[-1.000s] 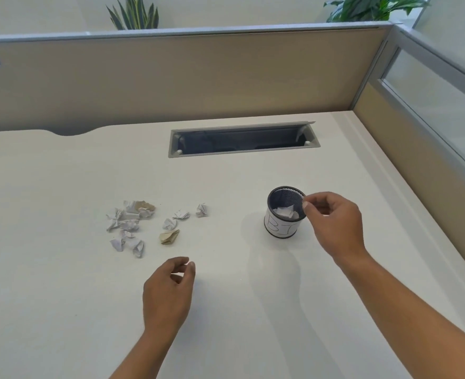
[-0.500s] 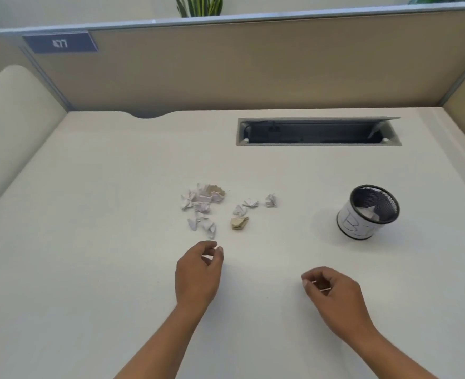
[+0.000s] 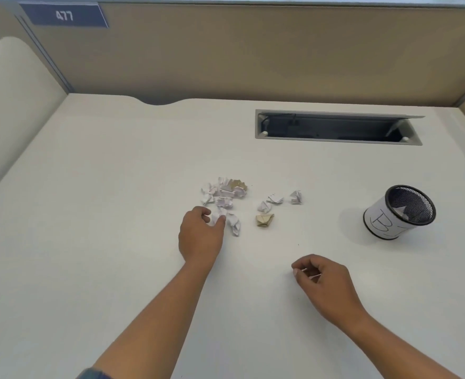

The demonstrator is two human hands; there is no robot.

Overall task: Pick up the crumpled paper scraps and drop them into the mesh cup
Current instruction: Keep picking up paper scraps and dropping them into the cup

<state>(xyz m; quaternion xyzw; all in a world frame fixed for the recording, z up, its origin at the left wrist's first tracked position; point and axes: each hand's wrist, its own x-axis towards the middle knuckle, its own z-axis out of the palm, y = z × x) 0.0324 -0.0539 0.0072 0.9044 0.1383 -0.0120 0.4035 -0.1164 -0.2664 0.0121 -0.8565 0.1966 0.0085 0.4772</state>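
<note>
Several crumpled paper scraps (image 3: pixel 224 193) lie in a loose cluster mid-desk, mostly white, with a tan scrap (image 3: pixel 264 220) and more white ones (image 3: pixel 295 197) to the right. My left hand (image 3: pixel 200 234) is at the cluster's near edge, thumb and fingers pinched around a white scrap (image 3: pixel 217 216) that still rests on the desk. My right hand (image 3: pixel 325 283) hovers low over the desk nearer me, fingers loosely curled, nothing in it. The black mesh cup (image 3: pixel 400 211), wrapped in white paper, stands at the right with a scrap inside.
The white desk (image 3: pixel 116 214) is bounded by tan partition walls (image 3: pixel 253 56) at the back and left. An open cable slot (image 3: pixel 335 128) is recessed in the desk behind the cup. A blue 477 label (image 3: pixel 64 15) hangs on the partition.
My right hand left the cup rim and came back toward me, empty. My left hand reached forward into the scrap cluster and closed on a white scrap. The view swung left.
</note>
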